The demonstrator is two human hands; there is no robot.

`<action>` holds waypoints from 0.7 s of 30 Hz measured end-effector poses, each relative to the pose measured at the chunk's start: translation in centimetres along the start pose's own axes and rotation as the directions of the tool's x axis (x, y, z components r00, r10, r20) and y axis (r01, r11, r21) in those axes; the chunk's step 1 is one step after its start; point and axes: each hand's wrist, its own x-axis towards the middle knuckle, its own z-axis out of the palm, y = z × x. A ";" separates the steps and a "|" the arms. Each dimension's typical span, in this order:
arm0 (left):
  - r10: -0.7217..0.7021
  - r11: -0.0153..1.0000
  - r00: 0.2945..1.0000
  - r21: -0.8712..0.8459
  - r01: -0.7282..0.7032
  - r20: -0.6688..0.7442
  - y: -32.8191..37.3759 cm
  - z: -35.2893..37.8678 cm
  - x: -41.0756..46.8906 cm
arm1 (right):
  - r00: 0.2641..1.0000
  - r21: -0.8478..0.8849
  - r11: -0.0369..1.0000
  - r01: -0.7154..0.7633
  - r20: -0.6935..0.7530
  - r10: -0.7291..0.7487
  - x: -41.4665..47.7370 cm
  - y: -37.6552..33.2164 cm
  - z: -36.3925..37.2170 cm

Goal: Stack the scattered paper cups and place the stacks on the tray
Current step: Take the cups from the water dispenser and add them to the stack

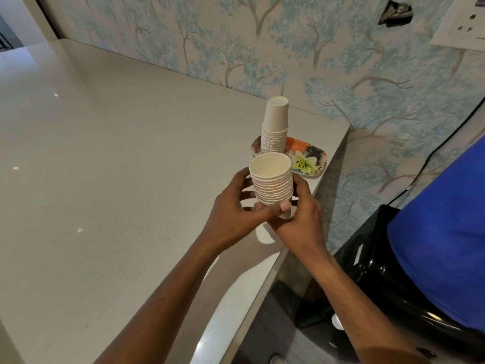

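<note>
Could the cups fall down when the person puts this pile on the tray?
Maybe. Three things to watch:
1. The stack on the tray is tall and upside down, so a bump from the held stack could topple it.
2. The tray sits near the counter edge, so knocked cups might roll off.
3. The left hand and right hand grip only the bottom of the stack, so the top could tip.

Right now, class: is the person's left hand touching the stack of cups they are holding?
Touching. The head view shows the left hand with its thumb and fingers wrapped against the held cup stack.
</note>
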 end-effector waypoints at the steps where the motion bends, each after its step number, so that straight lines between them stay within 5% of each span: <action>1: 0.007 1.000 0.999 0.002 -0.007 0.036 -0.3 0.4 -0.3 | 1.000 0.011 1.000 -0.003 -0.010 0.003 -0.3 -0.1 -0.2; 21: 0.073 0.991 0.997 -0.109 -0.071 0.012 -0.3 9.7 -4.3 | 0.992 -0.037 0.996 -0.085 -0.098 0.081 -6.5 1.0 -7.3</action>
